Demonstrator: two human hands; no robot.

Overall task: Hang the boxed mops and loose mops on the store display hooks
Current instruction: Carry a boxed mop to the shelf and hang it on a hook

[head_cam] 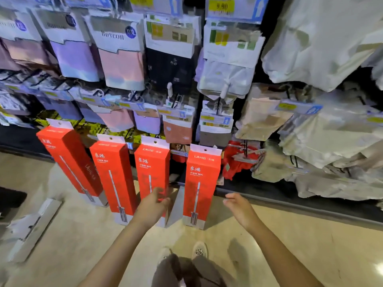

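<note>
Four tall red cardboard mop boxes with white hang tabs hang in a row along the low front of the display; the third red box from the left point(152, 166) has the left hand point(152, 204) at its lower face, fingers loosely extended, gripping nothing. The right hand point(238, 206) hovers open just right of the rightmost red box point(202, 183). Judging by this, steadying each box from below and checking that its tab hole sits fully on its hook would do well.
</note>
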